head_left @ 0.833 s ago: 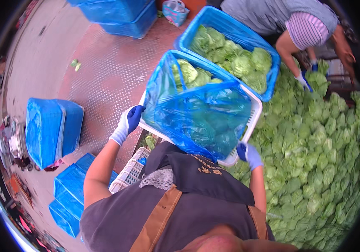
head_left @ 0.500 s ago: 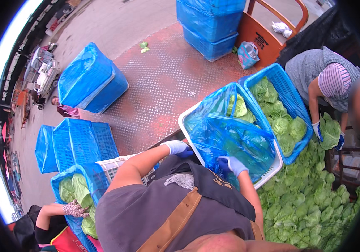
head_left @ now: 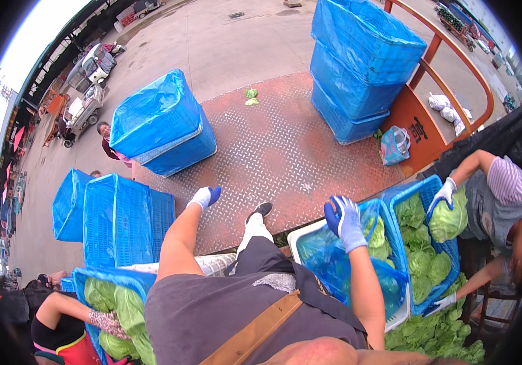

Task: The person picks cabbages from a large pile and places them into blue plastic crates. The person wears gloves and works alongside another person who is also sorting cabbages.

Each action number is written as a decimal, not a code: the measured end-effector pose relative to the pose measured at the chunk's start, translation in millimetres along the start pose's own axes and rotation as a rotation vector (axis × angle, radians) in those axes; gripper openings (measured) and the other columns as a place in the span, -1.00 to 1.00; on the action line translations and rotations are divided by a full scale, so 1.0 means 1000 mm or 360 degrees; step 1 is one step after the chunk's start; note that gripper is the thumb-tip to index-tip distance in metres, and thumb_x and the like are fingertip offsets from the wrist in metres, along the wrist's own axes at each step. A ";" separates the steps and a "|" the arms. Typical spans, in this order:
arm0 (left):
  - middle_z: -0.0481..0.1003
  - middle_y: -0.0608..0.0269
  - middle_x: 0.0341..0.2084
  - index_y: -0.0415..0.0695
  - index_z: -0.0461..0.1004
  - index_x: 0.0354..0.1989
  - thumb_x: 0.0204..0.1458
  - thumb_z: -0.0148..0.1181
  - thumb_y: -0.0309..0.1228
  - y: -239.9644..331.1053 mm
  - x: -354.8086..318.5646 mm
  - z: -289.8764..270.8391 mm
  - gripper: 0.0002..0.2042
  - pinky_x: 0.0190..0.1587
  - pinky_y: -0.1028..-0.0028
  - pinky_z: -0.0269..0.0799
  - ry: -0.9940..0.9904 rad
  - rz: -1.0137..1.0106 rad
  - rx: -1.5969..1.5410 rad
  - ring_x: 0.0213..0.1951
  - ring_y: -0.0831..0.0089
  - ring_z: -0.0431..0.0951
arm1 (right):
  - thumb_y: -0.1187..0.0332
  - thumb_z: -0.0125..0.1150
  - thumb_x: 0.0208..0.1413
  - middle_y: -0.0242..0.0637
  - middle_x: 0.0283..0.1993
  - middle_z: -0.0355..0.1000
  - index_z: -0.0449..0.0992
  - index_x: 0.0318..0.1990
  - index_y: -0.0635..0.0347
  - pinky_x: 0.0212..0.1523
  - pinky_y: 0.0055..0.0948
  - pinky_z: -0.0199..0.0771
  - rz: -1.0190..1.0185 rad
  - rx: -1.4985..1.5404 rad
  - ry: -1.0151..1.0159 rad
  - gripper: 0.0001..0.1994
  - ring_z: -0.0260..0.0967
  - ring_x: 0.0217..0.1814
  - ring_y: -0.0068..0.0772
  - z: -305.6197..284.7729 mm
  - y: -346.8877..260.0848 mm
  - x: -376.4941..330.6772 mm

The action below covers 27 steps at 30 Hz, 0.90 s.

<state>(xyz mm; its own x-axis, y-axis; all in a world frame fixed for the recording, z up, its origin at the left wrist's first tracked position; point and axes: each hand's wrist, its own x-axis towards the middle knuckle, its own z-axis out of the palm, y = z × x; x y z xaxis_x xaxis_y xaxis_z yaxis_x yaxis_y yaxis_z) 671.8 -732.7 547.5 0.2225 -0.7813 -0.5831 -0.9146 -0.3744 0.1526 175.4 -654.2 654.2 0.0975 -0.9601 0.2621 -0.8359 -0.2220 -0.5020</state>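
My left hand (head_left: 205, 196), in a white glove with blue fingers, hangs over the metal platform. Its fingers look loosely curled, with nothing visible in them. My right hand (head_left: 344, 222), gloved alike, is raised with fingers apart above a white-rimmed crate (head_left: 400, 319) lined with blue plastic film (head_left: 328, 255). Lettuce heads (head_left: 378, 238) show at that crate's far right side. One of my feet (head_left: 260, 210), in a dark shoe, is on the platform. A blue crate (head_left: 454, 246) of lettuce stands against the lined crate's right side.
A co-worker (head_left: 498, 188) at right holds a lettuce head (head_left: 448, 220). Another person's patterned glove (head_left: 107, 322) rests on lettuce in a left crate (head_left: 78, 281). Blue crates stand stacked (head_left: 358, 91) by an orange rail (head_left: 455, 55) and at left (head_left: 173, 137). Loose lettuce (head_left: 431, 337) lies below right.
Both my hands have come off the lined crate and moved forward, the right one opening. A foot now shows on the platform. The view has tilted up. The right co-worker has lifted a lettuce head to the crate.
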 end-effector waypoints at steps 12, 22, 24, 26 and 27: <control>0.34 -0.17 0.30 -0.18 0.33 0.34 0.11 0.04 0.29 -0.132 0.356 -0.275 -0.17 0.40 0.00 0.07 0.1265 -0.0306 -0.0072 0.35 -0.12 0.27 | 0.11 0.12 0.18 0.10 0.23 0.42 0.45 0.27 0.18 0.52 0.30 -0.26 0.1177 -0.0770 -0.0561 -0.46 0.19 0.40 0.22 0.151 0.021 -0.008; 0.57 -0.29 -0.03 -0.29 0.62 -0.01 0.08 0.08 0.31 -0.161 0.513 -0.316 -0.23 0.11 0.10 0.49 0.0430 -0.0560 0.0172 0.08 -0.15 0.57 | 0.16 0.11 0.18 0.11 0.19 0.45 0.50 0.23 0.16 0.54 0.29 -0.27 0.1193 -0.0912 -0.0787 -0.50 0.23 0.40 0.17 0.145 0.019 0.013; 0.58 -0.27 -0.06 -0.28 0.65 -0.07 0.09 0.08 0.30 -0.168 0.504 -0.293 -0.26 0.07 0.09 0.51 0.0396 -0.0484 0.0363 0.04 -0.15 0.59 | 0.19 0.12 0.17 0.02 0.15 0.47 0.51 0.22 0.15 0.53 0.31 -0.24 0.1116 -0.0949 -0.0728 -0.52 0.25 0.37 0.14 0.147 0.022 0.003; 0.61 -0.25 -0.12 -0.26 0.67 -0.16 0.11 0.06 0.27 -0.127 0.464 -0.262 -0.30 0.06 0.08 0.52 0.0479 -0.0427 0.0356 -0.02 -0.15 0.62 | 0.21 0.13 0.16 -0.02 0.14 0.47 0.51 0.21 0.14 0.53 0.30 -0.22 0.1111 -0.0957 -0.0679 -0.53 0.25 0.37 0.12 0.143 0.023 -0.002; 0.62 -0.22 -0.15 -0.23 0.68 -0.17 0.12 0.06 0.27 -0.125 0.448 -0.244 -0.32 0.06 0.08 0.51 0.0444 -0.0300 0.0377 -0.04 -0.13 0.63 | 0.21 0.13 0.15 -0.04 0.14 0.47 0.51 0.21 0.13 0.53 0.30 -0.21 0.1088 -0.0934 -0.0669 -0.53 0.25 0.37 0.12 0.145 0.025 -0.002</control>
<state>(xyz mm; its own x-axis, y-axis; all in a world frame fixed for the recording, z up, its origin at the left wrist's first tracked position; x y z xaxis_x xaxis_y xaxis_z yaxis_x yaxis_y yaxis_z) 967.9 -1157.7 462.0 0.4468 -0.8277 -0.3395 -0.8943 -0.4240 -0.1434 232.9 -682.9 521.8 -0.4165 -0.8575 -0.3020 -0.9074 0.4124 0.0807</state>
